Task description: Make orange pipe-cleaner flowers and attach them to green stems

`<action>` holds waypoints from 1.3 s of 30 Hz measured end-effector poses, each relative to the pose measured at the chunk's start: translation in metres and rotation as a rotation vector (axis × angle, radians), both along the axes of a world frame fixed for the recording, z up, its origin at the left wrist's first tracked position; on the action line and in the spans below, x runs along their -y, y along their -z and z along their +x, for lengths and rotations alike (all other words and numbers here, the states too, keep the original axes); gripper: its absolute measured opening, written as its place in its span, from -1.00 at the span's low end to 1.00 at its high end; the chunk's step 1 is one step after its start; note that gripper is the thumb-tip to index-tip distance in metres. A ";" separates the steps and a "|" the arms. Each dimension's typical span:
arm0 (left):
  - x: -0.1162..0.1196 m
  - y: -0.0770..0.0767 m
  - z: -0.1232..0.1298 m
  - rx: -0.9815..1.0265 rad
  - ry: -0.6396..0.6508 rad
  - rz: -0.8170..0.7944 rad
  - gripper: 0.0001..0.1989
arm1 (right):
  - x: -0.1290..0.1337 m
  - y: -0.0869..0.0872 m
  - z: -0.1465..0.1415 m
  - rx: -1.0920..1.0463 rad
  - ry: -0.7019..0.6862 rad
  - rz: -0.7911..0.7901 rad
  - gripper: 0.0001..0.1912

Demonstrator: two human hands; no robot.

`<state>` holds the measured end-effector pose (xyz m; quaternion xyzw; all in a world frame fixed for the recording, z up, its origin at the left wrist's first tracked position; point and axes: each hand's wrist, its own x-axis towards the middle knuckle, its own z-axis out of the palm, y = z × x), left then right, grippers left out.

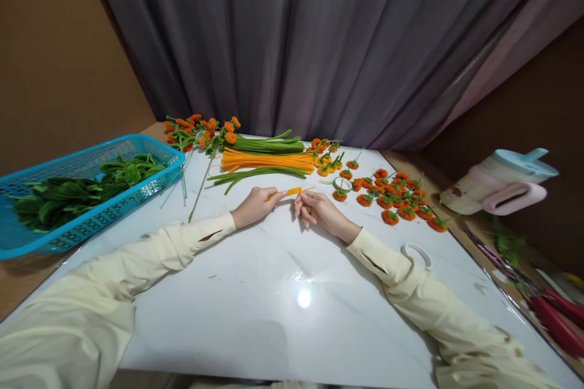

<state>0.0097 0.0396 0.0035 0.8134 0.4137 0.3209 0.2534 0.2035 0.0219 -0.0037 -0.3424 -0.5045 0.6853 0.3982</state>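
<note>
One thin pale stick (pixel 309 188), wrapped partway in one orange fuzzy strip (pixel 292 192), is held just in front of the right end of the single bundle of straight, bright orange fuzzy stems (pixel 269 161). Of the two hands, the left hand (pixel 258 205) is closed around the stick's left end; by the right hand (pixel 322 213) the wrapping is pinched between thumb and finger, the other fingers being loosely curled.

The orange bundle is flanked by two bundles of green fuzzy stems, one (pixel 264 145) just behind and one (pixel 255 175) just in front. To its right are spread more than twenty round orange flower heads (pixel 396 191) with green backs; the exact count is hidden by overlap. One roll of pale green tape (pixel 350 185) is set among them. Well to its right, one cream cup with a blue lid (pixel 474 185) is seen.

To its left are laid at least ten stemmed orange flowers (pixel 210 127); farther left, two heaps of green leaves (pixel 55 200) are held in one blue perforated plastic basket (pixel 137 191).
</note>
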 end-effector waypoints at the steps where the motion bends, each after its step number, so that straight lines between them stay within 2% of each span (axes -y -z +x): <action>1: 0.000 0.002 -0.001 -0.037 0.003 0.059 -0.62 | 0.000 0.000 0.000 -0.004 -0.007 -0.005 -0.80; 6: -0.003 0.015 -0.005 -0.231 0.047 0.345 -0.68 | -0.002 -0.002 0.002 -0.003 -0.046 -0.038 -0.81; 9: -0.006 0.018 -0.006 -0.293 0.051 0.439 -0.65 | -0.004 -0.005 0.003 0.002 -0.069 -0.060 -0.81; 16: -0.008 0.013 -0.008 -0.347 0.085 0.619 -0.63 | -0.003 -0.010 0.005 -0.003 -0.055 -0.069 -0.80; 24: -0.008 0.008 -0.008 -0.327 0.111 0.951 -0.63 | -0.009 -0.012 0.010 -0.013 -0.101 -0.276 -0.55; 30: -0.008 0.005 -0.008 -0.403 0.146 1.093 -0.63 | -0.017 -0.002 0.018 0.024 -0.107 -0.278 -0.67; 35: -0.008 0.005 -0.007 -0.435 0.138 1.204 -0.66 | -0.018 0.001 0.020 -0.011 -0.125 -0.244 -0.67; 39: -0.008 0.005 -0.007 -0.444 0.163 1.230 -0.68 | -0.018 0.003 0.020 -0.040 -0.134 -0.214 -0.66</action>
